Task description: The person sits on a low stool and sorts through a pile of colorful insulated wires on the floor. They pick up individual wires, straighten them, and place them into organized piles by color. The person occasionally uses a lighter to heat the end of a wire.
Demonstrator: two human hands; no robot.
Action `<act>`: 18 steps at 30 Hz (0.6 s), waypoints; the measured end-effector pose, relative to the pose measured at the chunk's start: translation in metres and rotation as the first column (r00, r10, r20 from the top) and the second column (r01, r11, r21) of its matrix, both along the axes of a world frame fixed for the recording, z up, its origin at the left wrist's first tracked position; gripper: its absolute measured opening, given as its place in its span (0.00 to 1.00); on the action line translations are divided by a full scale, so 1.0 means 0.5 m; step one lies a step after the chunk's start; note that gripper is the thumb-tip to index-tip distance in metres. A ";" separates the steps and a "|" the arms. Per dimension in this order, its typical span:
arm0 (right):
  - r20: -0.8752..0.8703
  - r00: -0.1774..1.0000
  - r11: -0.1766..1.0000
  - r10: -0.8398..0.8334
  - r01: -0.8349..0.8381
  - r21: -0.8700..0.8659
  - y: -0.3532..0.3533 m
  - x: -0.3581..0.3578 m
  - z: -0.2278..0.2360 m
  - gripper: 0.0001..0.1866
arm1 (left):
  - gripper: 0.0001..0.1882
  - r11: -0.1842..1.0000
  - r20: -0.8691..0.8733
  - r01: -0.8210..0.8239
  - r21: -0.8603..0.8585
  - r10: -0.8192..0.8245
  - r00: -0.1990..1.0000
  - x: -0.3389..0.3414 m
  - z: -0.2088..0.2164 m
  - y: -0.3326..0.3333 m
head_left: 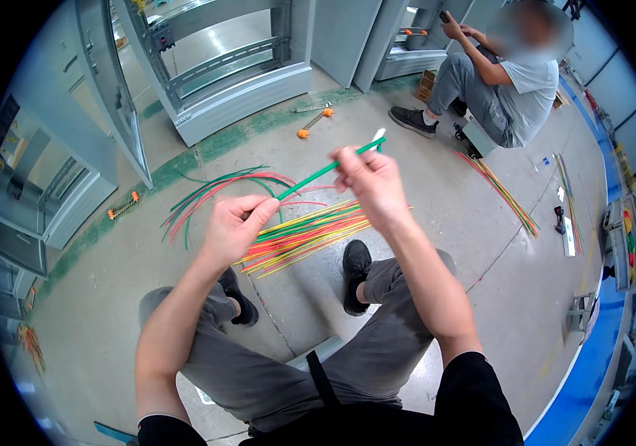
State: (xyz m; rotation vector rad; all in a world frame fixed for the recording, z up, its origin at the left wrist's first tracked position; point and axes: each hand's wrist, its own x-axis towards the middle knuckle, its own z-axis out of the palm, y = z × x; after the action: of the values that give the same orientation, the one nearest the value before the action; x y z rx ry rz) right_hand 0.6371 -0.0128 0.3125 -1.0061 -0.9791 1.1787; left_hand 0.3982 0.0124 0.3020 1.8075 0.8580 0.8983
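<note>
A thin green strip (310, 179), like a length of tubing or wire, stretches at a slant between my hands. My left hand (232, 229) pinches its lower end between thumb and fingertips. Near the upper end, my right hand (368, 182) grips it with closed fingers. A small white piece (379, 135) shows beside the strip's far tip; whether it is attached, I cannot tell. Below my hands, a bundle of straight yellow, red and green strips (296, 241) lies on the floor. Left of it, curved red and green strips (218, 187) lie in a loose pile.
Grey metal cabinets (247, 97) stand ahead. Orange-ended parts (315, 123) lie near them. At right, a seated person (507, 89) holds a dark object. More coloured strips (500, 195) lie on the right floor, near a black tool (559, 220). My shoes (357, 279) flank the bundle.
</note>
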 end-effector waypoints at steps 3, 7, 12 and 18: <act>0.074 0.990 0.993 0.121 -0.120 -0.014 -0.007 -0.040 -0.011 0.14 | 0.12 1.000 0.033 0.007 -0.019 -0.007 0.999 0.019 -0.008 -0.008; -0.132 0.989 0.997 0.070 -0.074 -0.027 0.007 0.013 0.012 0.18 | 0.12 0.988 0.080 0.067 -0.140 -0.056 0.995 0.007 0.007 -0.003; -0.216 0.976 0.999 0.033 -0.041 -0.033 0.004 0.037 0.023 0.17 | 0.13 0.983 0.082 0.065 -0.170 -0.052 0.995 0.001 0.004 0.000; 0.396 0.913 0.994 -0.100 0.106 0.006 -0.005 0.037 0.017 0.14 | 0.09 0.998 -0.227 -0.063 -0.026 0.056 0.972 0.029 -0.002 0.002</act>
State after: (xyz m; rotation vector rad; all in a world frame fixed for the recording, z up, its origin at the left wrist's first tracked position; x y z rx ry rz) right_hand 0.6555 -0.0153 0.3209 -1.3257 -1.2175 0.9114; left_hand 0.4128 0.0134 0.3013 1.8885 1.0691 0.7193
